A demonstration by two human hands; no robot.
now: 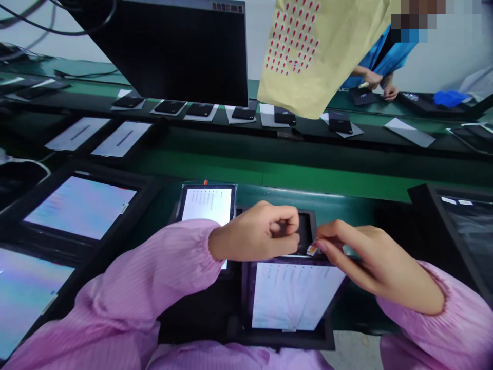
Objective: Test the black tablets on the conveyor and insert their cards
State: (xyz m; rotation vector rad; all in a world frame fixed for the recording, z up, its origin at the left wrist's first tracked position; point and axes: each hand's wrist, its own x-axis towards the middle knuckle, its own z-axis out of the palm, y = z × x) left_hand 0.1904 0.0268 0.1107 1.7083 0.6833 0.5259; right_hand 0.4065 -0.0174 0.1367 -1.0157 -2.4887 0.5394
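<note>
My right hand is closed in a pinch on a small white card with an orange-gold patch, which looks like a SIM card. My left hand is to its left, its fingers curled in; what they hold, if anything, is hidden. Both hands are at the top edge of a lit tablet tilted up in a black foam tray. A second lit tablet lies behind my left wrist, partly covered by the sleeve. An open black recess shows between the hands.
On the left, several lit tablets lie in black trays. A large black screen and a yellow sheet with red arrows hang ahead. Dark devices line the conveyor behind. Across it, a co-worker's hands handle a dark device.
</note>
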